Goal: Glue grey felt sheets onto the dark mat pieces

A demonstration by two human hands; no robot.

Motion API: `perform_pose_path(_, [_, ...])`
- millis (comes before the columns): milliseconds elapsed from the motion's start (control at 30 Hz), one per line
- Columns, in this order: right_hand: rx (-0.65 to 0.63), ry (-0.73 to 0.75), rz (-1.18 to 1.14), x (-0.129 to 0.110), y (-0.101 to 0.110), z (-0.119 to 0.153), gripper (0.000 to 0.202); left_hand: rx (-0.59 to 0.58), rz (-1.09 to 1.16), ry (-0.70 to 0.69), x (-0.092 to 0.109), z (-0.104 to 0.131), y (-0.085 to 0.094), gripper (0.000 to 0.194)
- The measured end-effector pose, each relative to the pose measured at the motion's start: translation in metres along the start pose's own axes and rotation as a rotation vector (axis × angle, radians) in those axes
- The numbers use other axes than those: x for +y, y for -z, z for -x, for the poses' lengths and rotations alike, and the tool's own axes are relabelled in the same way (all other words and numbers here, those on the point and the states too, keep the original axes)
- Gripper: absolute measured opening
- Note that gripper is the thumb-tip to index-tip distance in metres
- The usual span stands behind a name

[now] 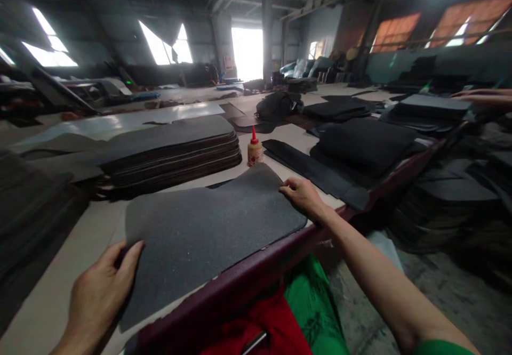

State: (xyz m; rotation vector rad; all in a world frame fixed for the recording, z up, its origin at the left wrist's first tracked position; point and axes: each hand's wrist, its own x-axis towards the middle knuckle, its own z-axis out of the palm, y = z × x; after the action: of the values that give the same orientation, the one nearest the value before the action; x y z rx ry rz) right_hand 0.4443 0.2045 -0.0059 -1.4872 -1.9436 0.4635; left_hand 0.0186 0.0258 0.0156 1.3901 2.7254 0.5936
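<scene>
A dark grey car floor mat or similar flat cut sheet (208,227) lies on the table before me, its near edge along the table's front. My left hand (100,285) grips the left edge, thumb on top and fingers partly hidden below. At the far right corner, my right hand (302,195) pinches the sheet's edge between thumb and fingers. Just beyond the sheet stands a glue bottle (255,151) with a red pointed cap and yellowish contents. A dark strip (312,171) lies right of the bottle.
A tall stack of similar sheets (176,152) stands behind on the left. Black piles (364,142) line the table's right side, and more stacks (444,206) sit below at right. Another person's arm (484,96) shows at the far right. The table has a maroon edge (224,285).
</scene>
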Motion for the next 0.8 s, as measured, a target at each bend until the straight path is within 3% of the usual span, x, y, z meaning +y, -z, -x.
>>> perform_pose_path(633, [-0.005,0.022,-0.019,-0.0008,0.0023,0.0016,0.018,0.019,0.083,-0.061,-0.0018,-0.0036,-0.0045,0.05])
perform_pose_path(800, [-0.022,0.03,0.022,-0.0003,0.0013,0.0025,0.02,0.022,0.347,-0.063,0.0004,0.0006,-0.0028,0.047])
